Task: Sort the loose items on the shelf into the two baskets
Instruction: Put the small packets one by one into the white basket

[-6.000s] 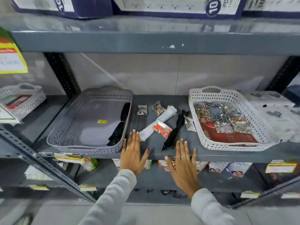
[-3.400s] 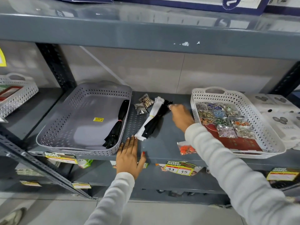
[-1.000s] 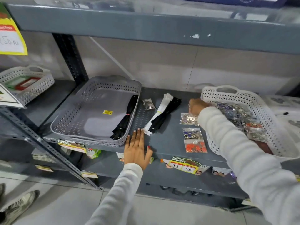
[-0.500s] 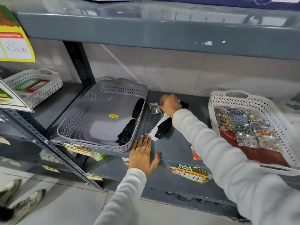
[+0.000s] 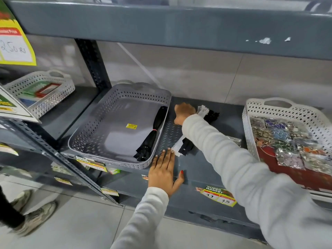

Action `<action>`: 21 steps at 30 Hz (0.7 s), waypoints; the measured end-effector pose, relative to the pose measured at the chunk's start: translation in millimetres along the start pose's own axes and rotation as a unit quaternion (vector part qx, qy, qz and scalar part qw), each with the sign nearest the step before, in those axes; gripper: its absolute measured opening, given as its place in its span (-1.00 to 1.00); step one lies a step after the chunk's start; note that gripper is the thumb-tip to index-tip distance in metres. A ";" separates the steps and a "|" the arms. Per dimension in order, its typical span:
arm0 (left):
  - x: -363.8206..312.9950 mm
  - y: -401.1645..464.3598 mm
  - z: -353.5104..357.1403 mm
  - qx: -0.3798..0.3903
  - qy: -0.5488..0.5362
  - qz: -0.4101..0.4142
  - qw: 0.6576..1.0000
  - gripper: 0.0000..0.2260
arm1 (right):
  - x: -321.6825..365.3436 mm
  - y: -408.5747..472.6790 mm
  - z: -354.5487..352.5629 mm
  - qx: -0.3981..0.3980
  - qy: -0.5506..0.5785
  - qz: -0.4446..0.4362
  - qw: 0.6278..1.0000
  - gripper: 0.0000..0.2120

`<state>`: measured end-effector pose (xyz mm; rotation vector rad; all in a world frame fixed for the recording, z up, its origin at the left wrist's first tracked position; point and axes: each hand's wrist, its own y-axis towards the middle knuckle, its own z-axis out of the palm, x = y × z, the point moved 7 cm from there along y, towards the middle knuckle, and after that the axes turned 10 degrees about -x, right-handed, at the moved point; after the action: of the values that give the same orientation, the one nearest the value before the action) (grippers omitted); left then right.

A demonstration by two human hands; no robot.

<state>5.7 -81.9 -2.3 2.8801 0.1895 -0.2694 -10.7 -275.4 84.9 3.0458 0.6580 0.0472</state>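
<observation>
Yellow price sign point(image 5: 15, 43), shoes point(image 5: 34, 215)

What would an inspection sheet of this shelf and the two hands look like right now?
Surface: grey metal shelf, bare along the front edge.
Job's things: grey basket holds one bundle of black zippers; white basket holds many shiny packets; loose white and black zippers lie between the baskets; one packet shows beside the sleeve.
Clutter: price tags on the shelf lip.
Hands: left hand flat on the shelf front; right hand reaches behind the loose zippers, closed, contents hidden.
Cables: nothing seen.
Surroundings: another white basket on the left; someone's shoes on the floor.
</observation>
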 end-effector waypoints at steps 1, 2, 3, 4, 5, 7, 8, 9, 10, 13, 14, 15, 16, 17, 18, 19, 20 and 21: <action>0.1 0.3 -0.5 -0.008 0.001 0.000 1.000 -0.40 | -2.1 0.0 -3.5 -0.014 0.005 0.005 1.000 -0.67; 0.4 0.4 -1.0 -0.014 0.002 -0.001 1.000 -0.40 | -5.3 0.3 -8.1 -0.031 0.023 0.015 0.999 -0.70; 0.7 0.5 -1.3 -0.020 0.003 -0.002 1.000 -0.40 | -9.8 0.5 -14.9 -0.051 0.053 0.026 0.997 -0.74; 0.9 0.8 -2.0 -0.027 0.002 -0.001 1.000 -0.40 | -16.4 1.2 -22.8 -0.067 0.087 0.040 0.993 -0.75; 0.7 0.9 -3.2 -0.033 0.003 0.000 0.999 -0.40 | -25.6 1.7 -31.8 -0.080 0.116 0.056 0.988 -0.74; -0.3 0.6 -5.2 -0.036 0.004 0.000 0.999 -0.39 | -49.1 2.3 -49.0 -0.096 0.139 0.079 0.983 -0.71; -0.7 0.6 -5.5 -0.036 0.004 0.000 0.999 -0.39 | -62.8 1.7 -56.8 -0.101 0.135 0.086 0.982 -0.70; -0.8 0.3 -5.7 -0.034 0.005 0.001 0.999 -0.39 | -77.7 -0.6 -63.4 -0.105 0.124 0.097 0.982 -0.69; -0.6 0.0 -6.2 -0.033 0.007 -0.001 0.999 -0.39 | -93.9 -4.2 -67.4 -0.108 0.107 0.113 0.982 -0.68; -0.7 -0.5 -6.1 -0.033 0.009 0.002 0.999 -0.39 | -139.8 -20.2 -61.2 -0.073 0.077 0.160 0.981 -0.70; -0.6 -0.8 -5.9 -0.032 0.010 0.000 0.999 -0.39 | -149.2 -26.2 -53.2 -0.050 0.075 0.169 0.981 -0.70; -0.6 -1.3 -6.2 -0.030 0.010 -0.002 1.000 -0.39 | -156.0 -32.6 -44.2 -0.026 0.072 0.175 0.982 -0.70; -1.0 -1.5 -6.6 -0.031 0.005 -0.002 1.000 -0.39 | -160.1 -38.0 -34.6 -0.006 0.069 0.181 0.981 -0.71; -1.1 -1.6 -6.6 -0.032 0.000 -0.002 0.999 -0.39 | -163.3 -43.3 -25.9 0.010 0.068 0.183 0.981 -0.71; -1.0 -1.7 -6.8 -0.034 -0.002 -0.004 0.999 -0.39 | -165.8 -46.2 -18.0 0.022 0.069 0.184 0.980 -0.70; -1.0 -1.6 -6.9 -0.035 -0.004 -0.004 0.999 -0.39 | -168.6 -48.1 -10.7 0.030 0.073 0.187 0.979 -0.68; -0.8 -1.7 -6.6 -0.036 -0.004 -0.003 0.999 -0.39 | -171.2 -48.6 -5.2 0.032 0.073 0.186 0.979 -0.67; -1.0 -1.8 -6.3 -0.035 -0.003 -0.001 0.999 -0.39 | -173.5 -49.0 -1.0 0.035 0.069 0.188 0.979 -0.68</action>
<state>5.5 -78.7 3.6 2.8090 0.1975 -0.2671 -188.8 -302.4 80.2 3.2093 0.0788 0.2495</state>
